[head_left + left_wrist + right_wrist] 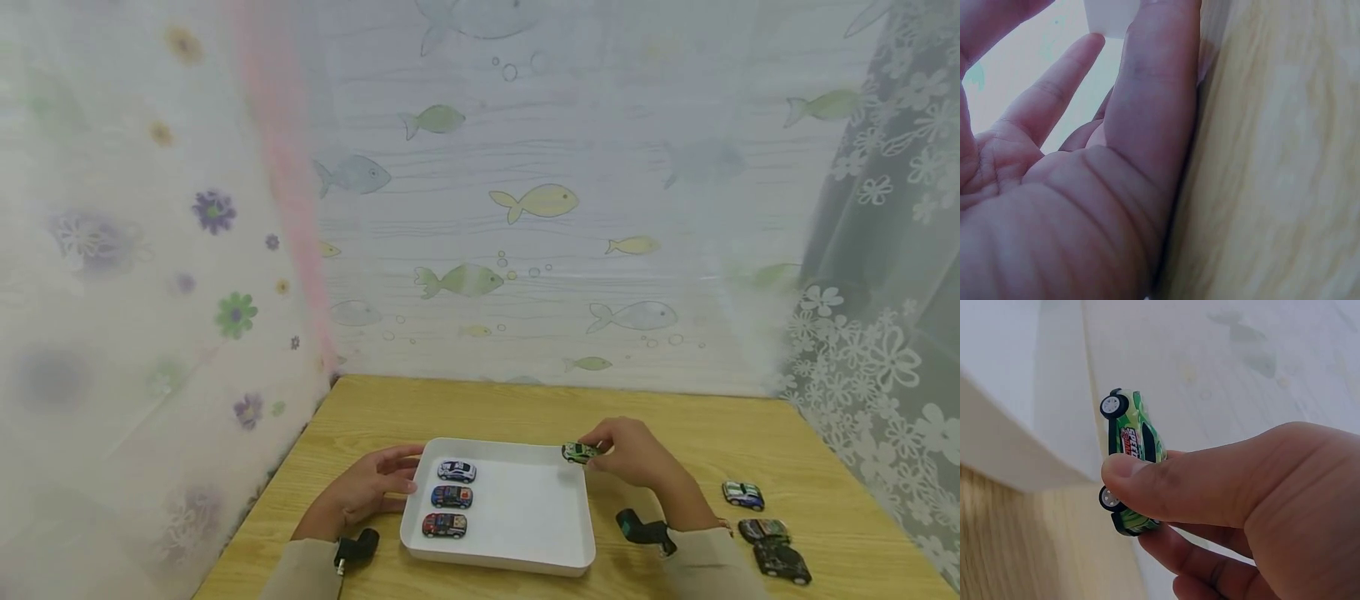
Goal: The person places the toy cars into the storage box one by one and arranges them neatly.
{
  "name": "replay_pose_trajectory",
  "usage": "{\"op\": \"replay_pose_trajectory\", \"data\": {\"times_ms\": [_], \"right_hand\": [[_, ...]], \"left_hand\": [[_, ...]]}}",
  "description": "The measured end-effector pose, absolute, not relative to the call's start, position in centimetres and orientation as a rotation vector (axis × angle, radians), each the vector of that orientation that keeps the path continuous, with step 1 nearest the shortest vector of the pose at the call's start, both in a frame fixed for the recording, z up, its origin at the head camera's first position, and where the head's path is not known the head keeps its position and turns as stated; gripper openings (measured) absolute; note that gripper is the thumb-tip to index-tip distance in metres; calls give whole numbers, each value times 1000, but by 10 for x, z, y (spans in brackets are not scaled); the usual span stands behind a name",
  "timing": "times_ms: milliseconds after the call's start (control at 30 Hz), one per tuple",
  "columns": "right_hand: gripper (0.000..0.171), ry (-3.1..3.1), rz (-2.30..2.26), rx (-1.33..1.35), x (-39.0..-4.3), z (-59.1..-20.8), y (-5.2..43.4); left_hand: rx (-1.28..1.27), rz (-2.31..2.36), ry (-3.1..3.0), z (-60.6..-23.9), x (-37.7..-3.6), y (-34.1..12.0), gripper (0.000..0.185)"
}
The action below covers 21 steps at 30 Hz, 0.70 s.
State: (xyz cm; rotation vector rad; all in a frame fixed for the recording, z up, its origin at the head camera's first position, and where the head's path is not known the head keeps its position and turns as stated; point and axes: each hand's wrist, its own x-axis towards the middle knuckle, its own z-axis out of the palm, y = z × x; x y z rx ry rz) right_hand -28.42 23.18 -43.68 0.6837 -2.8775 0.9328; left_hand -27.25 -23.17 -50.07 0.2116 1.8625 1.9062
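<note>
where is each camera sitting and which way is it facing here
Head: worn on the head, looking forward and down at the white tray on the table; both forearms show.
Left wrist: at the left hand, facing along palm and fingers to the tray's edge.
Right wrist: at the right hand, facing the pinched green toy car.
Shared: head and right wrist both show the car.

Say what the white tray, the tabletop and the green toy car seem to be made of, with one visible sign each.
White tray: likely plastic, smooth and matte, with rounded moulded rim.
Tabletop: wood or wood-look laminate; pale grain lines show.
Green toy car, pinched by the right hand: glossy printed body, white plastic-looking wheels; metal or plastic body, cannot tell.
</note>
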Motion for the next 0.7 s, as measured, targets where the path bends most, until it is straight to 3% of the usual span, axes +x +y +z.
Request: {"op": "replay_pose_trajectory", "data": {"times_ms": [700], "right_hand": [[28,-2931,1134,548,-296,-442,169]], "left_hand": [[211,1917,1847,-500,-272,-231,73]]}}
